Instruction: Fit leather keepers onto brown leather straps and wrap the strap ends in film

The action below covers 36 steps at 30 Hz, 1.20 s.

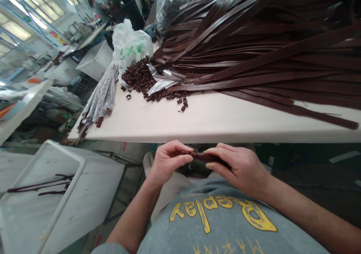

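In front of my shirt, just below the table's edge, both hands hold a dark brown strap (207,156). My left hand (169,160) pinches its end between thumb and fingers. A small raised band, perhaps a loop, shows around the strap beside those fingertips, but it is too small to be sure. My right hand (239,165) is closed around the strap a little further along, and the rest of it is hidden in that palm. On the table lie a pile of small dark brown loops (138,75) and a large heap of long brown straps (254,58).
The white table (158,124) stretches across in front of me. Straps in plastic sleeves (103,90) lie at its left end, near a white plastic bag (131,43). A white bin (93,178) with several dark strips stands at lower left. People work in the background.
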Available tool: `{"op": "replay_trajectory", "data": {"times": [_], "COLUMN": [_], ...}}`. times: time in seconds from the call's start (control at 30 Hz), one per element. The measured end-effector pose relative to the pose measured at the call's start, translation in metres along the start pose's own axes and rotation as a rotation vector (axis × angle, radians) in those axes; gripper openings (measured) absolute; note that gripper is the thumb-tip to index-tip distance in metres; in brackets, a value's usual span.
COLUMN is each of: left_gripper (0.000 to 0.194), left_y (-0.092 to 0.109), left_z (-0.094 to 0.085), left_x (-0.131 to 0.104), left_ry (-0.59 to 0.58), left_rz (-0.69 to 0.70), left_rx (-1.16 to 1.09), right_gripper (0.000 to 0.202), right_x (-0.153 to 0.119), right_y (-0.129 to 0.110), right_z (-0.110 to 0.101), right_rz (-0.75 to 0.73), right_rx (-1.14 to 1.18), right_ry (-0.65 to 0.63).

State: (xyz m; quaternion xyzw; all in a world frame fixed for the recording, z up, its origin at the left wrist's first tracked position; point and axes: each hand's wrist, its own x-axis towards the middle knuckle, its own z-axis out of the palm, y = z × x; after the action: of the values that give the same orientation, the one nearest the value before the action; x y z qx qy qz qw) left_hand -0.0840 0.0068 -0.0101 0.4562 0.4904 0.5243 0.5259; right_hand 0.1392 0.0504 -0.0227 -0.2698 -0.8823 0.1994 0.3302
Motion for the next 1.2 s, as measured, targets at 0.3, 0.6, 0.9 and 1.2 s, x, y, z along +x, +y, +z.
{"op": "replay_trajectory", "data": {"times": [0.3,0.6,0.9,1.2], "left_gripper": [0.014,0.016,0.023,0.02], "left_y": [-0.003,-0.006,-0.014,-0.02], "left_z": [0.0,0.0,0.009,0.008], "left_x": [-0.005,-0.007,-0.007,-0.005], "left_ry": [-0.015,-0.021,-0.124,-0.014], "left_rz": [0.045,0.006,-0.163,-0.154], "left_rx": [0.076,0.059,-0.112,-0.136], "right_gripper": [0.024,0.023,0.034,0.019], "right_x": [0.0,-0.002,0.002,-0.003], "right_y": [-0.004,-0.001,-0.003,0.005], "right_z": [0.001,0.001,0.004,0.002], "right_rz": [-0.078,-0.053,-0.128,0.117], "right_rx": [-0.126,-0.005,0.069,0.125], "right_ry": [-0.101,-0.101,-0.104,-0.219]}}
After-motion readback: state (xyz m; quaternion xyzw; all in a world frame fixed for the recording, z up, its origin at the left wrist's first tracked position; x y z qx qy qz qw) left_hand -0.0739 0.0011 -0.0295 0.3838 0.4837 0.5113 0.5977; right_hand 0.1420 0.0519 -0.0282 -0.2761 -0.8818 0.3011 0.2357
